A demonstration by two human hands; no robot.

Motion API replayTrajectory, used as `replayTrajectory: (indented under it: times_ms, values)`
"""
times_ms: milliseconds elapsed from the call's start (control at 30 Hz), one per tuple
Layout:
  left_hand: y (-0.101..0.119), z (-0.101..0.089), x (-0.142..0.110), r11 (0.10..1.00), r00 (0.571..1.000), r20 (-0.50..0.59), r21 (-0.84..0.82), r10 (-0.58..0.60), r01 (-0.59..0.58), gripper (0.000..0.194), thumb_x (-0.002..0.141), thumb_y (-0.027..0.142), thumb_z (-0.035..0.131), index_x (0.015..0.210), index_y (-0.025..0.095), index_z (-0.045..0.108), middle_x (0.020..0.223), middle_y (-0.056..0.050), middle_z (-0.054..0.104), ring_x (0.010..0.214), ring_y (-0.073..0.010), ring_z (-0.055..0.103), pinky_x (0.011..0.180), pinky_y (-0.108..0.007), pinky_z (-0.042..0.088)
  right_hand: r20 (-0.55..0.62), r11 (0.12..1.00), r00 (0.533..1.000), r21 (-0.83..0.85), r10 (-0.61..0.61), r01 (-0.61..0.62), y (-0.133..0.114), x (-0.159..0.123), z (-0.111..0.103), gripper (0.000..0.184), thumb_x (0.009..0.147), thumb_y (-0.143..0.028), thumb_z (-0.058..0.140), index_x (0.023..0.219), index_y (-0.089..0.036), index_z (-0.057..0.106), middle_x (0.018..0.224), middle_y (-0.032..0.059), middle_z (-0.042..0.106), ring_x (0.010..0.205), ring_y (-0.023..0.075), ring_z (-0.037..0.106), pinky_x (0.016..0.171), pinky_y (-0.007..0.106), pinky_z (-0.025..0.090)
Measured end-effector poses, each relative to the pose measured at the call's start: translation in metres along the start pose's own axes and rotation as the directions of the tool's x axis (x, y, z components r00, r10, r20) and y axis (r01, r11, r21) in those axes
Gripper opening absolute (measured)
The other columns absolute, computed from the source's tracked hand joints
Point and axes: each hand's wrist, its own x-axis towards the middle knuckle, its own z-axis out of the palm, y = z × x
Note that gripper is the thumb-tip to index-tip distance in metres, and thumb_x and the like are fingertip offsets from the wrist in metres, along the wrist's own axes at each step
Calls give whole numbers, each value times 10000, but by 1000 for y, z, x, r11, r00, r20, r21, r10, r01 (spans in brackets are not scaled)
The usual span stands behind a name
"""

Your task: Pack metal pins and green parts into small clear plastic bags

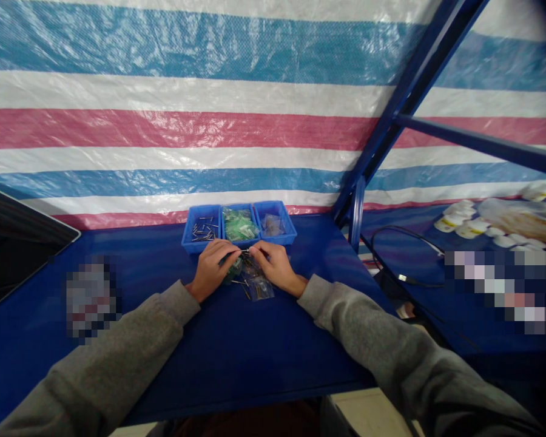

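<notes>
My left hand (215, 267) and my right hand (276, 265) meet over the blue table (255, 352), fingers closed. Between their fingertips is a thin metal rod (244, 250), too small to identify exactly. Just below the hands lie small clear plastic bags (260, 289), a few loose metal pins (246, 290) and a green packet (232, 272), partly covered by the left hand. Right behind the hands stands a blue tray (195, 246) with three compartments: metal pins (204, 229) at left, green packets (240, 226) in the middle, clear bags (273, 225) at right.
A dark screen-like panel (18, 243) stands at the left edge. Blue metal framing (391, 121) rises at the right. Past it, a second blue surface holds a black cable (409, 279) and several white bottles (459, 223). A striped plastic sheet (186, 127) hangs behind.
</notes>
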Motion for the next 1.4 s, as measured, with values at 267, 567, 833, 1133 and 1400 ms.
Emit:
replayTrajectory:
  times_ms: [267, 567, 833, 1133, 1400]
  values:
    - [-2, 0, -1, 1000, 1000, -3, -1, -17, 17, 131, 858, 259, 520, 871, 171, 617, 832, -50, 635, 818, -167, 567, 790, -319, 443, -30, 999, 999, 2, -41, 41, 0, 1, 1, 268, 901, -337, 436, 794, -166, 613, 737, 19, 619, 662, 124, 554, 643, 223, 395]
    - [-2, 1, -1, 1000, 1000, 3, 2, -10, 10, 142, 862, 271, 515, 877, 170, 615, 828, -51, 632, 805, -164, 566, 769, -307, 446, -35, 999, 999, 23, -33, 34, 2, 1, 1, 271, 898, -337, 442, 810, -164, 631, 757, 31, 639, 669, 131, 564, 646, 230, 405]
    - [-3, 2, -1, 1000, 1000, 21, 4, -3, 3, 133, 852, 265, 534, 901, 174, 618, 850, -50, 641, 818, -165, 569, 773, -309, 450, -34, 999, 999, 33, -24, 25, 2, 1, 2, 277, 895, -340, 445, 801, -162, 635, 735, 26, 634, 663, 128, 564, 644, 225, 408]
    - [-1, 0, -2, 1000, 999, 52, -4, 7, -7, 162, 869, 254, 498, 915, 165, 625, 858, -62, 637, 825, -170, 561, 795, -323, 443, -36, 998, 999, 52, -29, 31, 0, 1, 0, 249, 892, -323, 453, 805, -165, 625, 741, 24, 624, 671, 129, 556, 655, 236, 414]
    - [0, -2, -4, 997, 994, 78, 5, -74, 74, 191, 893, 251, 435, 845, 151, 590, 808, -57, 599, 789, -161, 546, 755, -294, 432, -22, 997, 999, 78, -25, 27, 2, -1, 3, 205, 861, -347, 513, 867, -177, 627, 744, 20, 614, 652, 127, 547, 618, 230, 415]
